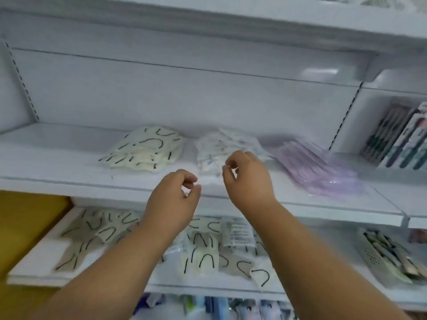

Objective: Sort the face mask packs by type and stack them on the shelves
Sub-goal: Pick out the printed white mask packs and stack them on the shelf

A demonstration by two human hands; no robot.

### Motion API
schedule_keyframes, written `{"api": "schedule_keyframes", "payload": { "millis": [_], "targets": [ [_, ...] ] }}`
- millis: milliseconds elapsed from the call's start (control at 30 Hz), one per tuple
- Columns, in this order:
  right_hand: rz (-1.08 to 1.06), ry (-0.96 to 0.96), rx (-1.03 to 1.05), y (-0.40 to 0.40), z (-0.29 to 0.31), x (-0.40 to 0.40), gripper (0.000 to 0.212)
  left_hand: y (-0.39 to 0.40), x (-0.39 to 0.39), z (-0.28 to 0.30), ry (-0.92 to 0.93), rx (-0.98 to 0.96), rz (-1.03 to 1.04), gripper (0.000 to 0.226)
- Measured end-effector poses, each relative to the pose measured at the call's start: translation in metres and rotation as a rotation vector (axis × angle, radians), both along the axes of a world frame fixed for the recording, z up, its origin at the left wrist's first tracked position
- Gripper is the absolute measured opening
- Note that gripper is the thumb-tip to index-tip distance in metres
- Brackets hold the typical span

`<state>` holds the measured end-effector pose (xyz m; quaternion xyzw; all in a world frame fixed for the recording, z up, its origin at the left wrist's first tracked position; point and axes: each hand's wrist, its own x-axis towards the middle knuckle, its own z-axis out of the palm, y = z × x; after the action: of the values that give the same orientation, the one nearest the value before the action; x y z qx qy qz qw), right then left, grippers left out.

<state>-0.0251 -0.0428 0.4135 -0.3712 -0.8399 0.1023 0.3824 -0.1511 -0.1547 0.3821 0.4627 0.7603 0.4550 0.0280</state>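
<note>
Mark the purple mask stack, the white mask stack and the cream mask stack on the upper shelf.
purple mask stack [321,168], head view, middle of top pack.
white mask stack [217,148], head view, top pack's centre.
cream mask stack [145,151], head view, top pack's centre.

You see shelf [69,158]: smooth white painted metal | purple packs [318,167]: glossy clear plastic wrap | cream packs [145,151]: shiny plastic film

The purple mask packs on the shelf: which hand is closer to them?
Right. The right hand hovers just left of the purple mask packs, over the white packs; the left hand is farther left, lower.
</note>
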Motion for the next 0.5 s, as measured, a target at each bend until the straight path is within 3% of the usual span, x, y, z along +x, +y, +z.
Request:
{"api": "schedule_keyframes", "payload": {
  "millis": [233,500],
  "targets": [
    [0.125,0.003,-0.169,-0.107,-0.086,0.032,0.008,-0.118,0.031,-0.099,-0.075,-0.248,0.016,0.011],
    [0.114,-0.167,-0.294,-0.06,-0.182,0.066,0.003,-0.091,0.057,-0.192,-0.07,-0.367,-0.022,0.016]
  ]
}}
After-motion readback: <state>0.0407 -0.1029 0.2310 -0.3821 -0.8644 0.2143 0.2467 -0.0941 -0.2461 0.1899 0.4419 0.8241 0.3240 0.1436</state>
